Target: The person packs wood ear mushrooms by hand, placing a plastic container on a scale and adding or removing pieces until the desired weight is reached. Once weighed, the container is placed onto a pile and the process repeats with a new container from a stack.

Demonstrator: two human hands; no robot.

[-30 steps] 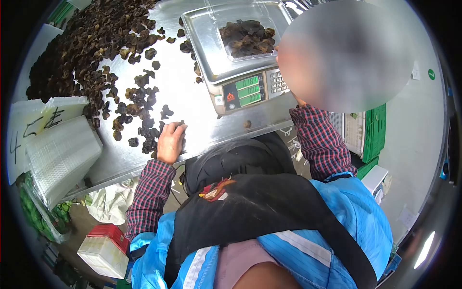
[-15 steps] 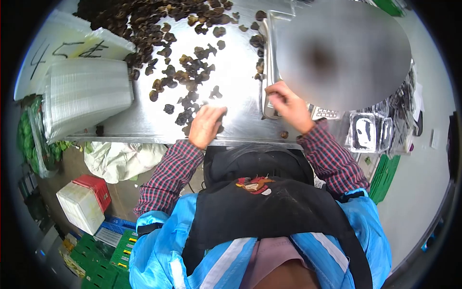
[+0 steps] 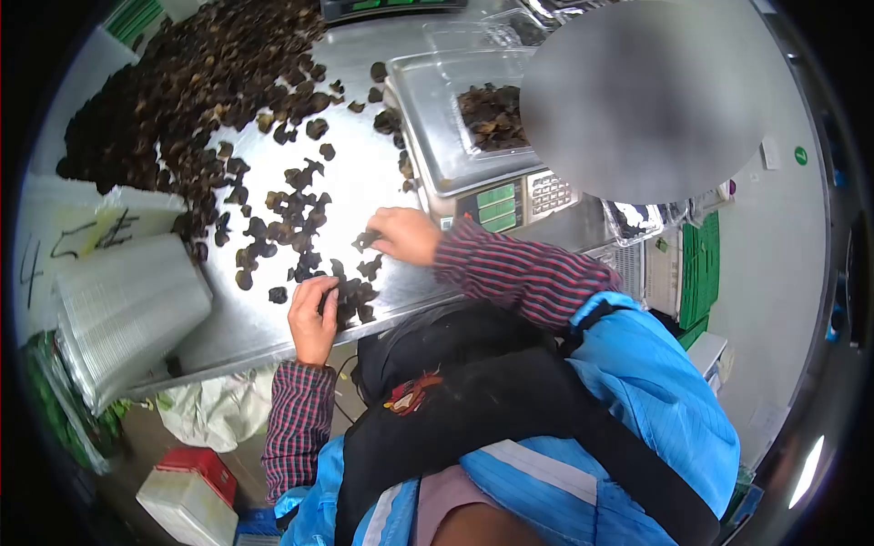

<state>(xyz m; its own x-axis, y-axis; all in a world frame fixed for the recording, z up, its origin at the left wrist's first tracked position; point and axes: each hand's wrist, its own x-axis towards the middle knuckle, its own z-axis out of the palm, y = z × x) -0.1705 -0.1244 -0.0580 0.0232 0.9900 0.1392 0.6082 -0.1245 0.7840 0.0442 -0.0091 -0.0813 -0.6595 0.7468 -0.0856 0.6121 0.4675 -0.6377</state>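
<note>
Dark brown, crinkled pieces that look like wood ear mushrooms lie scattered over the metal table. My right hand pinches one mushroom piece at its fingertips, just above the tabletop. Near the table's front edge my left hand rests with thumb and fingers closed around dark mushroom bits, beside a small cluster. A clear plastic tray holding more mushrooms sits on the scale, partly covered by a blurred oval.
A large mushroom heap fills the back left. Stacked clear trays stand at the left, by a white foam box with handwriting. Packaged trays lie right of the scale. Another scale stands at the back.
My view has turned, bringing the scale's display and the filled tray into sight. My right hand has left the scale's edge for the scattered mushrooms and now holds a piece.
</note>
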